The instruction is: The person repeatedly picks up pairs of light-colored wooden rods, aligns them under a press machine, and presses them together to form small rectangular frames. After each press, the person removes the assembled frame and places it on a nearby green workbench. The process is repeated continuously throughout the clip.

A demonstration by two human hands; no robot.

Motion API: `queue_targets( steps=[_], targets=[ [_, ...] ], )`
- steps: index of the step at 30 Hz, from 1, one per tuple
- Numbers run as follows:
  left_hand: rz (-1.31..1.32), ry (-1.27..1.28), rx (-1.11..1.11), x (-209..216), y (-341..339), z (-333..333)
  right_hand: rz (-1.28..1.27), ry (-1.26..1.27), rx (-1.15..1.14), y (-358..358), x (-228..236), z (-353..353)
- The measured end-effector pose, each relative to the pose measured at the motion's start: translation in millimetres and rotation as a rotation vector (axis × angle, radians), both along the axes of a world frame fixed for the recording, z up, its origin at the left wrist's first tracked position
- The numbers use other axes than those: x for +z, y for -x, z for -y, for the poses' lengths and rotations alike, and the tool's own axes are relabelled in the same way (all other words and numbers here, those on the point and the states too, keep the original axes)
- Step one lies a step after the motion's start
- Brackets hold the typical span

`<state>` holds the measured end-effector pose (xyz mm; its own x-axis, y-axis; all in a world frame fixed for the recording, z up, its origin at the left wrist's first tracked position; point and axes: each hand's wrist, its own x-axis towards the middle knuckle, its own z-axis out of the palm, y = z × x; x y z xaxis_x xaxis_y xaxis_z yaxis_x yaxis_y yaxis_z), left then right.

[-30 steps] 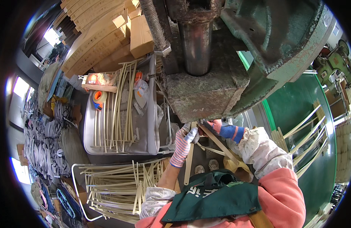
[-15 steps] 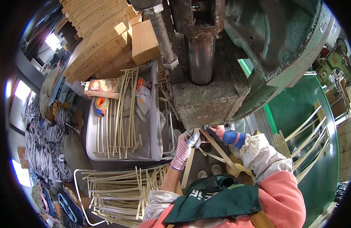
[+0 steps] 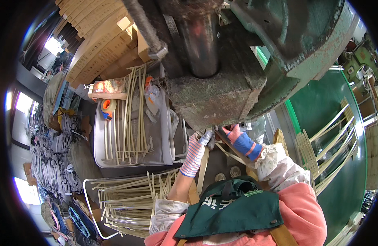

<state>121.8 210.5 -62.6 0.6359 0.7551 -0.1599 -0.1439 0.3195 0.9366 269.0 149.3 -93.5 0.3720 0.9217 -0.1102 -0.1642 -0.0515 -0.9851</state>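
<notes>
Under the front of a dark, worn press block [image 3: 217, 100], my two gloved hands work close together. My left hand [image 3: 196, 151], in a striped glove, is closed around the upper end of a flat cream strip [image 3: 203, 170] that hangs down toward me. My right hand [image 3: 239, 138], in a pink and blue glove, is closed on another flat strip [image 3: 231, 149], shaded and slanting down to the right. The far ends of both strips and my fingertips are partly hidden beneath the block.
A grey tub [image 3: 160, 151] at left carries long cream strips, a tape dispenser [image 3: 108, 107] and a small box [image 3: 109, 89]. Nearer, a white-framed rack [image 3: 87, 201] holds many strips. More strips [image 3: 324, 143] lie on a green table [image 3: 340, 180] at right. Cardboard cartons [image 3: 103, 49] stand behind.
Both hands have shifted slightly farther in, toward the block's underside, and the strips have moved with them. The right strip now looks darker and steeper in view. The whole view has tilted a little.
</notes>
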Motion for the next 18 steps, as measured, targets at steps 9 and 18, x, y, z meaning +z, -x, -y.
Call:
queue_targets(
  steps=[9, 18],
  targets=[
    [0.199, 0.196, -0.051, -9, -1, 10, 0.335, 0.179, 0.286, -19, -16, -10],
    [0.126, 0.058, -0.069, -2, 0, 7, -0.03, 0.036, -0.07, -17, -76, -19]
  ],
)
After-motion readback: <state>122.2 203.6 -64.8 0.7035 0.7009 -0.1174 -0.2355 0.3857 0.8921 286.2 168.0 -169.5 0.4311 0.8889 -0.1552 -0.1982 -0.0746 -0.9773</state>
